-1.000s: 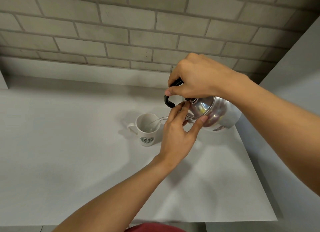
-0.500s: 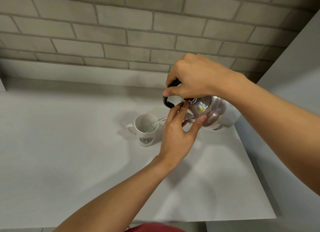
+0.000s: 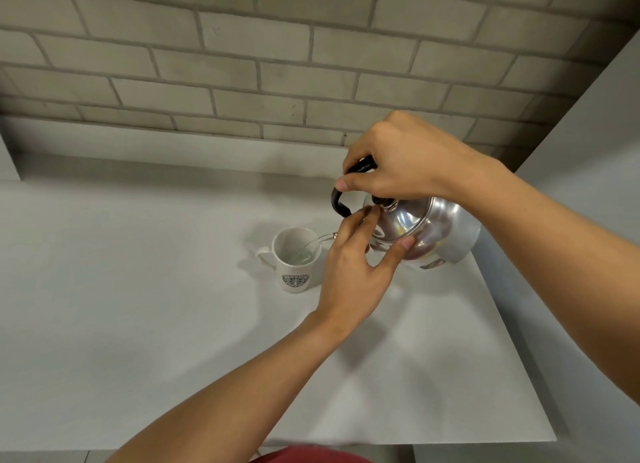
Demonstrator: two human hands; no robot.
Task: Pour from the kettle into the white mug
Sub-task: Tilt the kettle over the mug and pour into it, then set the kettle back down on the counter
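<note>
A shiny steel kettle (image 3: 440,234) with a black handle hangs tilted to the left above the counter. My right hand (image 3: 398,164) is closed around that handle from above. My left hand (image 3: 353,265) rests its fingertips and thumb on the kettle's lid and front, and it hides the spout. A thin clear stream of water (image 3: 317,242) runs from behind my left fingers into the white mug (image 3: 294,265). The mug stands upright on the counter just left of my left hand, its handle to the left and a dark round logo on its front.
The grey counter (image 3: 138,306) ends in a right edge below the kettle and a front edge close to me. A brick wall (image 3: 242,64) rises behind a low ledge. A grey panel (image 3: 588,151) stands at the right.
The kettle, both hands and the mug keep almost the same pose. Water keeps running into the mug. Only the camera view has shifted slightly.
</note>
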